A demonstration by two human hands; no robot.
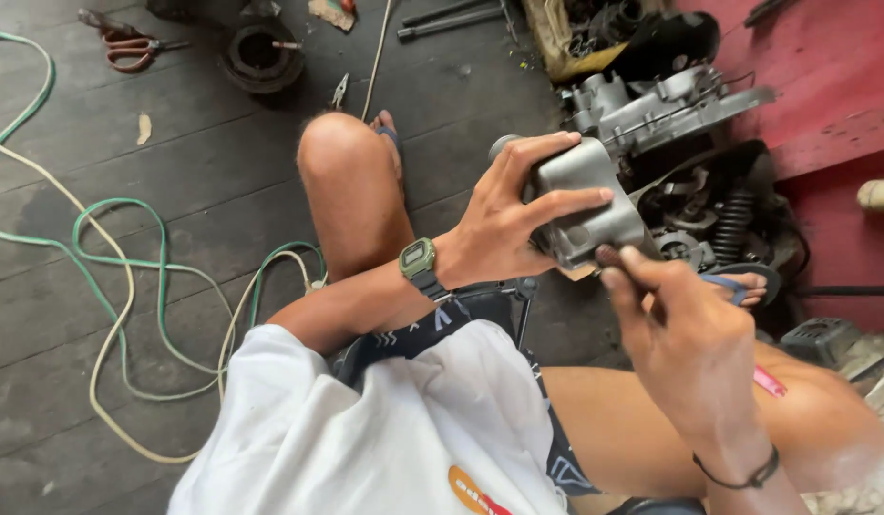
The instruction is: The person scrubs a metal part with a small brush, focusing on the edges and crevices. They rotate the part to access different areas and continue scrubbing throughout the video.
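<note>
**Grey metal engine cover held in both hands above the lap**

Left hand (pixel 504 224) grips a grey cast-metal engine cover (pixel 595 205), fingers spread across its top face, thumb underneath. A green-faced wristwatch (pixel 418 259) sits on that wrist. Right hand (pixel 680 329) is pinched narrow at the cover's lower edge, fingertips (pixel 614 262) touching it; cannot tell if they hold a small part or only the cover rim. Black cord bracelet (pixel 742 474) on the right wrist. Cover is held in the air between the person's knees, just in front of an opened engine (pixel 680 124) with a black coil spring (pixel 733 224) showing. Person sits on a dark plank floor (pixel 194 172). Green and cream hoses (pixel 127 286) loop on the floor to the left. Orange-handled scissors (pixel 127 46) and a black round part (pixel 261 57) lie well apart at the top left. Red panel (pixel 823 86) stands behind the engine.
</note>
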